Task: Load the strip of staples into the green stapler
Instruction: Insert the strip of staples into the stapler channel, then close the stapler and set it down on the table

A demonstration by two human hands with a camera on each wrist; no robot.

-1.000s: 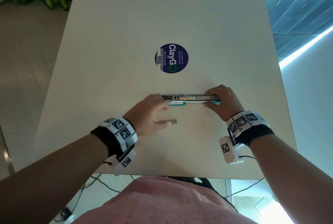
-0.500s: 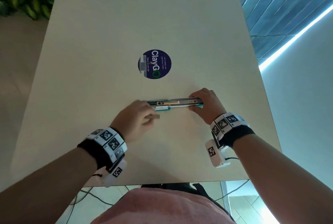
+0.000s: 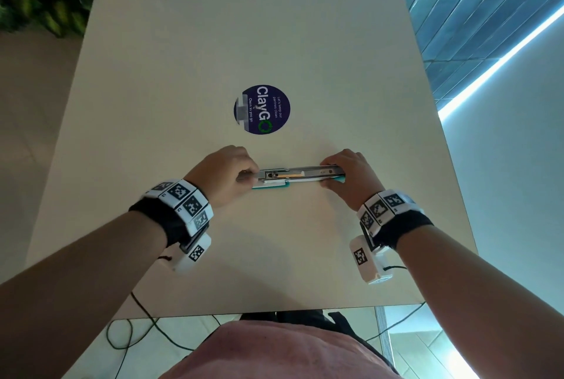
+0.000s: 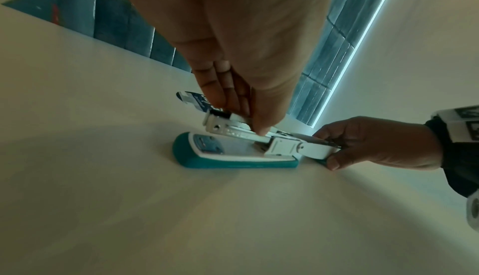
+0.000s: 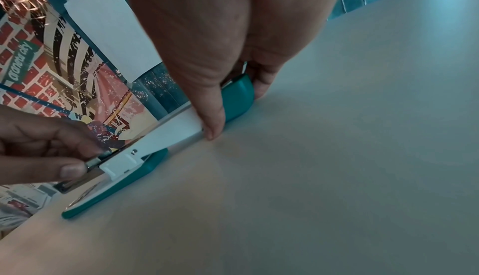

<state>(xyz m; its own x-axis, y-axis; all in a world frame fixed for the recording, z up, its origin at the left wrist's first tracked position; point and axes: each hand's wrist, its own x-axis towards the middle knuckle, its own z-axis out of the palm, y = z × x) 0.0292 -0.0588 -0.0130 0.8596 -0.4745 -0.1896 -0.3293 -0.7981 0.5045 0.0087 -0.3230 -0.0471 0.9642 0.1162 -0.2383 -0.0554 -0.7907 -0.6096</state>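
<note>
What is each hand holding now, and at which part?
The right hand grips the stapler at its opened top cover's end. The left hand pinches the staple strip over the metal channel, at the stapler's other end.

Person, bare-armed below the elbow. Left hand (image 3: 227, 174) and right hand (image 3: 351, 177): no rings or gloves visible. Each wrist: black fabric wristband (image 3: 158, 220) under a white segmented bracelet (image 3: 183, 203) printed with black square-pattern markers. Beneath each wrist: a white camera block (image 3: 366, 258) bearing one more black-and-white marker, with a thin dark cable (image 3: 396, 268) leaving it. Torso: pink shirt (image 3: 280, 354).
</note>
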